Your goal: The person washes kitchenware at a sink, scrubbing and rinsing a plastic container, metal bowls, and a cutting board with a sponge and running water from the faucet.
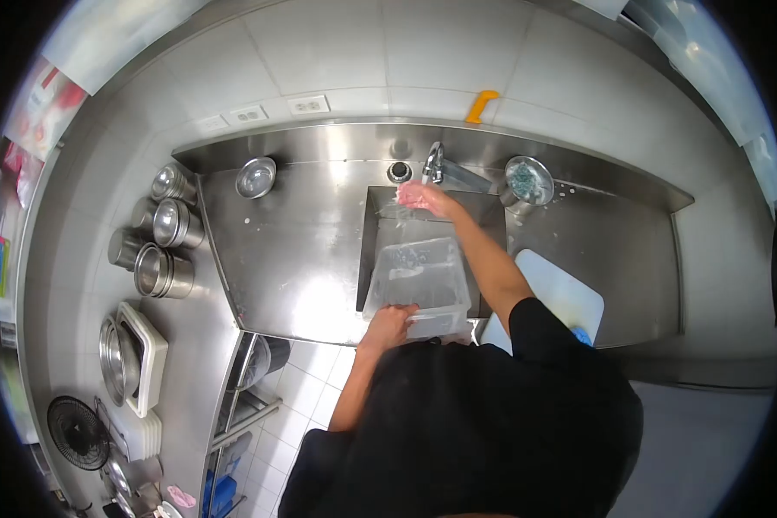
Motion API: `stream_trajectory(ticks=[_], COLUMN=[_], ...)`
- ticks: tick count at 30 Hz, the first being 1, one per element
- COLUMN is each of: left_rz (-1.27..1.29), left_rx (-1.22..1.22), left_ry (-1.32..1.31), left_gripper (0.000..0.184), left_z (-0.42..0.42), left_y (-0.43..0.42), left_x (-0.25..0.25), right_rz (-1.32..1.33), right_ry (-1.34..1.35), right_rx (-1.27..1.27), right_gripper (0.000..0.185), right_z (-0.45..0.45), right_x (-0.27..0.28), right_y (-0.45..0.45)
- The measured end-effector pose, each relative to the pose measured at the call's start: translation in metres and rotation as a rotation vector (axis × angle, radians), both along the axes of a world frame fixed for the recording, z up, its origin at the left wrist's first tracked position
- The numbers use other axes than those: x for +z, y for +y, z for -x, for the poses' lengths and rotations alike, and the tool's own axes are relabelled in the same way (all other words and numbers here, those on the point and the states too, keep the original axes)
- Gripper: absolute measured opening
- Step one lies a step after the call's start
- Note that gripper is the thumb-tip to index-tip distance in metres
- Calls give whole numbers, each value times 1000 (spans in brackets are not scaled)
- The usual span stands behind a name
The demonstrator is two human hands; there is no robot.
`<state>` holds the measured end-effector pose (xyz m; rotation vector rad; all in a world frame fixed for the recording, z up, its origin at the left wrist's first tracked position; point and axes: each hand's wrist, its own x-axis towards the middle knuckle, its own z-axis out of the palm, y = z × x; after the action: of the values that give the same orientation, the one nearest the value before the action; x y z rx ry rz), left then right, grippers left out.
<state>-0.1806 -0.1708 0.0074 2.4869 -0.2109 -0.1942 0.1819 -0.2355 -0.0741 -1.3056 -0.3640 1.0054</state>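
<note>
A clear plastic container (423, 281) rests tilted over the sink, with whitish suds on its inner surface. My left hand (390, 326) grips its near rim, fingers curled over the edge. At the back of the sink (365, 259), my right hand (436, 200) is closed around a soft-looking pink thing (412, 193), just below the faucet (434, 160). I cannot tell whether this is a sponge or a cloth. Water or suds seem to fall beneath it.
A steel pot with a greenish scrubber (527, 181) stands right of the faucet. A white cutting board (561, 289) lies by my right arm. One steel bowl (255, 178) sits on the left counter. Several steel containers (177, 223) line the left wall, and an orange handle (482, 107) is on the back wall.
</note>
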Motion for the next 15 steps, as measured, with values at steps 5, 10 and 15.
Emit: stream_trajectory(ticks=[5, 10, 15], left_rz=[-279, -337, -321], left_rx=[-51, -177, -288], left_ry=[-150, -267, -266], left_gripper=[32, 28, 22], left_z=[-24, -25, -44], left_y=[8, 35, 39], left_x=[-23, -1, -32], right_rz=[462, 594, -229], right_ry=[-1473, -144, 622], right_rx=[-71, -435, -688], right_gripper=[45, 44, 33], right_z=[9, 70, 138], right_x=[-56, -26, -21], right_y=[-82, -171, -187])
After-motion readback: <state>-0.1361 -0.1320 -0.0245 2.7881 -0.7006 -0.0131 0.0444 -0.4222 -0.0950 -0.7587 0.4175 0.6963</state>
